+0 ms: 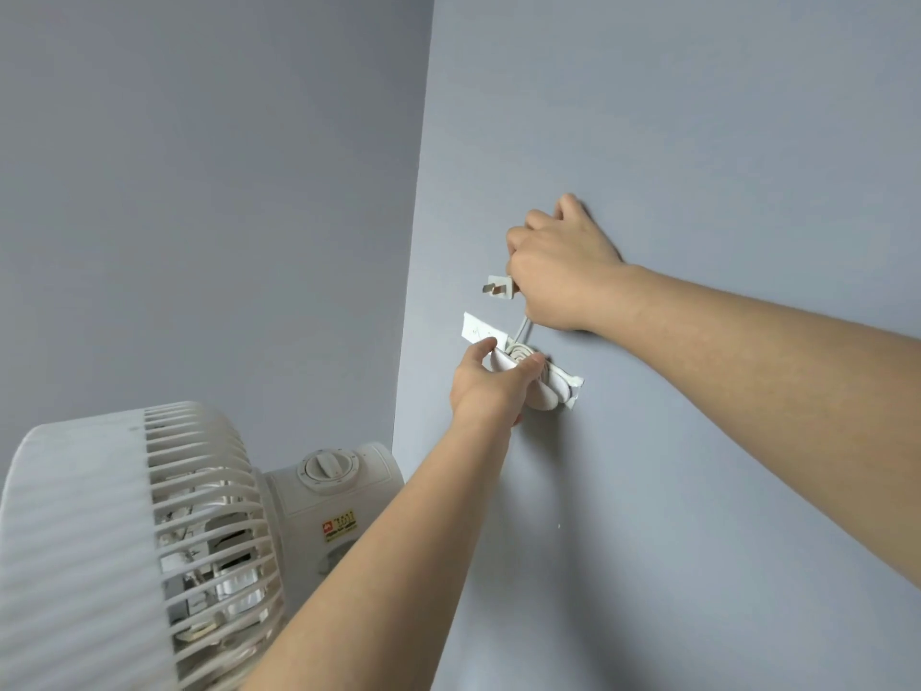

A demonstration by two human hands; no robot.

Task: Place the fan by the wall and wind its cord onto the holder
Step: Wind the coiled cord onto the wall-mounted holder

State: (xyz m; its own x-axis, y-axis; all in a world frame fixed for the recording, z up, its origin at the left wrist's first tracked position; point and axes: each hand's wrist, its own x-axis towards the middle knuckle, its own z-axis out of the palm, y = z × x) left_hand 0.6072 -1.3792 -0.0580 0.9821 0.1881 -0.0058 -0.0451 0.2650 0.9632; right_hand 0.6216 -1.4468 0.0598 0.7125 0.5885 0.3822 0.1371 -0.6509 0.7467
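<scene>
A white fan stands at the lower left, close to the corner of the grey walls. On the right wall a white cord holder is fixed with white tape, and coils of white cord lie wound on it. My left hand grips the holder's front disc with thumb and fingers. Just above, my right hand is closed on the cord near its end, and the white two-pin plug sticks out to the left of my fist. A short stretch of cord runs from that fist down to the coils.
The right wall is close in front of me and meets the left wall at a corner behind the fan. A dial knob and a yellow label sit on the fan's motor housing.
</scene>
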